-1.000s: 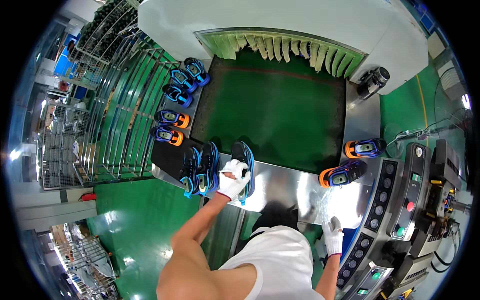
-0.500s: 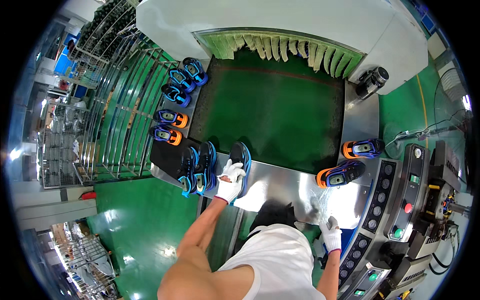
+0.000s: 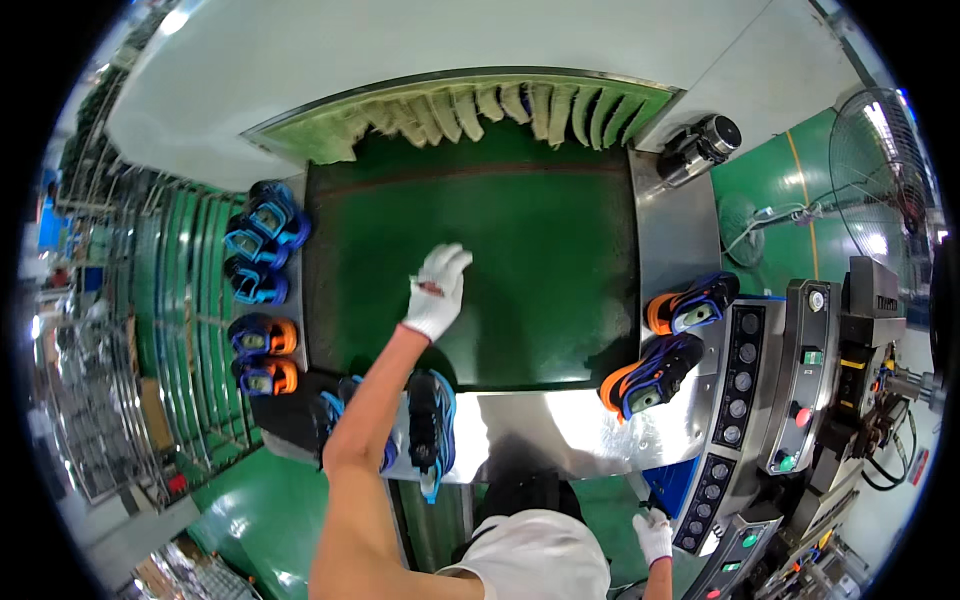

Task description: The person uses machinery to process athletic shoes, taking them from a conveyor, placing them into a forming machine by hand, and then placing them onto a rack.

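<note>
My left hand (image 3: 438,290), in a white glove with a worn spot, reaches out over the green conveyor belt (image 3: 540,260). Its fingers are stretched out and hold nothing. Below it, a black and blue shoe (image 3: 432,425) rests on the metal ledge (image 3: 530,430) in front of the belt. More blue shoes beside it are partly covered by my left forearm. My right hand (image 3: 653,533), also gloved, hangs empty with loose fingers low beside the control panel. Two orange-soled shoes (image 3: 655,375) sit on the ledge at the right.
Several blue shoes (image 3: 268,220) and two orange-soled shoes (image 3: 264,337) line the left edge. A fringed curtain (image 3: 470,112) hangs over the machine opening. At the right stand a dark flask (image 3: 700,150), a gauge panel (image 3: 740,375) and a fan (image 3: 880,170). Metal racks (image 3: 175,300) stand left.
My left hand has let go of the black and blue shoe and moved forward over the belt. The whole view has shifted, and my right hand appears lower.
</note>
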Demonstrator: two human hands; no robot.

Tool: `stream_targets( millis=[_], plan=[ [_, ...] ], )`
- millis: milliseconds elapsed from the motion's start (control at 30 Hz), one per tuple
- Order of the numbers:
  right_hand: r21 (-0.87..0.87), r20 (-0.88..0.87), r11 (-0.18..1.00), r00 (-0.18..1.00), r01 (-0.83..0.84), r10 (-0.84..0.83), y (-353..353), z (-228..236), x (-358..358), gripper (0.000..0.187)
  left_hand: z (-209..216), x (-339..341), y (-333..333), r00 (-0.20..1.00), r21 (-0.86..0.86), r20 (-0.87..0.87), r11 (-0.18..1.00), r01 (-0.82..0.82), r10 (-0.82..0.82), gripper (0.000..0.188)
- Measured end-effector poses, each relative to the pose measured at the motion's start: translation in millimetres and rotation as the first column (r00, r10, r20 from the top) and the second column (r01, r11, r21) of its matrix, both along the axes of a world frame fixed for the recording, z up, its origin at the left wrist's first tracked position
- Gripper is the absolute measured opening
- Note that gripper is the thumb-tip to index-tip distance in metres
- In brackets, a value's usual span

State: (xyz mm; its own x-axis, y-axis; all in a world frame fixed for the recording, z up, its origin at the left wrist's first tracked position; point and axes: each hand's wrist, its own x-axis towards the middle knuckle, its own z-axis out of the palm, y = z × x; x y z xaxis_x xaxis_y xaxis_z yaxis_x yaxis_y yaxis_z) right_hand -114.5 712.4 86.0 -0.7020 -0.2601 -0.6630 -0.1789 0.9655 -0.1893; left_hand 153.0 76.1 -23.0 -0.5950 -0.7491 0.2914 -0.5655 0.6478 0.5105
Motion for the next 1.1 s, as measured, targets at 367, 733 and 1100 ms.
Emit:
stream_targets(
  millis=[367, 733, 1100],
  plan=[
    [0.110, 0.129, 0.782, 0.771, 0.613, -0.623, -5, 74, 45, 0.041, -47, -31, -400, 0.787, -0.298, 0.191, 0.799, -0.522, 0.586, 0.044],
    [0.669, 0.212, 0.742, 0.946, 0.042, -0.245, 91, 125, 86, 0.058, -108, 13, -492, 0.602, -0.128, 0.612, 0.816, -0.564, 0.513, 0.046],
    [0.462, 0.164, 0.789, 0.835, 0.405, -0.525, 102, 90, 72, 0.056, -124, 50, -492, 0.598, -0.115, 0.650, 0.839, -0.532, 0.469, 0.048]
  ],
)
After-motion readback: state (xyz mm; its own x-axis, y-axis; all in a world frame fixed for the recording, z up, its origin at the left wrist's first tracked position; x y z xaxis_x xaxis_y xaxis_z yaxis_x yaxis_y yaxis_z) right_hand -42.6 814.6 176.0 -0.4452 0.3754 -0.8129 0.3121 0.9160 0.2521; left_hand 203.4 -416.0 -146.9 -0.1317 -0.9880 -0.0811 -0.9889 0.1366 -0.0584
